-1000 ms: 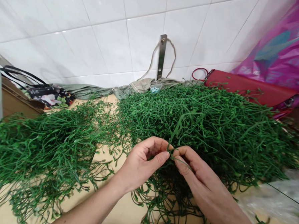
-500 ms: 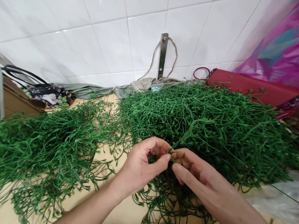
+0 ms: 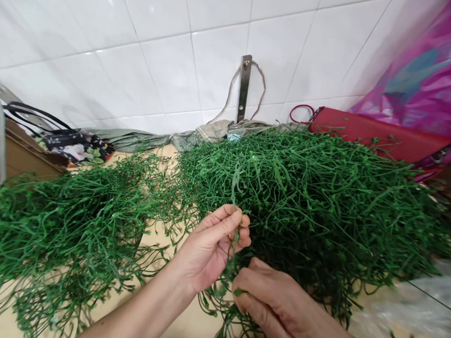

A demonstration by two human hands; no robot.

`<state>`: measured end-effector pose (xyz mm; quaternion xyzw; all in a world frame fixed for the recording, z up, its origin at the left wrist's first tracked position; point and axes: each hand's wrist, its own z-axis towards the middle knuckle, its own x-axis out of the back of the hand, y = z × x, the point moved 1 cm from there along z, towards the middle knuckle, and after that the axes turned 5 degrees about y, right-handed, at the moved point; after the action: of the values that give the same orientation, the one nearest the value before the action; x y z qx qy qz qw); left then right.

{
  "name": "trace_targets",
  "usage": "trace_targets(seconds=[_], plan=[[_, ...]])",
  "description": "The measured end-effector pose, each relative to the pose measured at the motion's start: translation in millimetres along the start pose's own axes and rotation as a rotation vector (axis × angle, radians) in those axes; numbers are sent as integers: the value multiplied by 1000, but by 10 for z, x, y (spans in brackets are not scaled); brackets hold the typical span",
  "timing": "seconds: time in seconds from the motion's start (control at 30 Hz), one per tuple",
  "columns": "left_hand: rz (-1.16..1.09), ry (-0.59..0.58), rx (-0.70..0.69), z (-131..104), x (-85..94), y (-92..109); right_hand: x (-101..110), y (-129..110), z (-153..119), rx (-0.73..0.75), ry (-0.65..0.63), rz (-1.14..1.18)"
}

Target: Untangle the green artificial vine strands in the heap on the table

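Note:
My left hand (image 3: 218, 245) pinches a thin green sprig (image 3: 236, 181) between thumb and fingers. The sprig's forked, paler tip points up, and its stem runs down past the palm. Lower and to the right, my right hand (image 3: 275, 300) is closed, with a bit of green showing at its fingertips. Whether that bit belongs to the same sprig I cannot tell. Behind and beside both hands spreads a large heap of green sprigs (image 3: 310, 195). Left of my left hand lies a second, smaller heap (image 3: 69, 222).
A red bag (image 3: 378, 133) and a pink plastic bag (image 3: 428, 82) sit at the back right. At the left are a floral bag (image 3: 78, 146) and a cardboard box (image 3: 16, 144). Clear plastic (image 3: 425, 300) lies front right. A metal bracket (image 3: 244, 87) is fixed to the tiled wall.
My hands have come apart. The right one has moved down towards me and closed; the left has turned, with the sprig swinging from leaning right to nearly upright.

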<state>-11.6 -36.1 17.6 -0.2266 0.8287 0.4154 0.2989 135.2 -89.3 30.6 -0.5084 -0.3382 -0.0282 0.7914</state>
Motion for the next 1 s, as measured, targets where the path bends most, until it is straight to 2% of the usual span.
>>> trace_targets(seconds=[0.1,0.23,0.3,0.33,0.53,0.67,0.73,0.8,0.9,1.0], plan=[[62,-15,-140,0,4,45,151,66,-12,-18,117,-56],[167,23,-284,9,15,87,395,199,-56,-33,448,-230],[225,30,-323,1,11,82,400,233,-69,-42,563,-267],[255,29,-339,-8,6,71,363,241,-67,-51,581,-260],[428,-27,-374,-110,-47,-46,-4,219,31,-194,478,-147],[422,-113,-332,-136,-69,-99,-76,196,58,-257,413,37],[383,-133,-295,-123,-65,-101,-100,203,44,-244,368,61],[375,-142,-243,-99,-50,-84,-141,232,21,-162,312,-40],[386,-172,-145,-57,-11,-33,-225,302,-12,82,208,-268],[350,-218,-65,-23,32,28,-267,347,-32,263,113,-314]])
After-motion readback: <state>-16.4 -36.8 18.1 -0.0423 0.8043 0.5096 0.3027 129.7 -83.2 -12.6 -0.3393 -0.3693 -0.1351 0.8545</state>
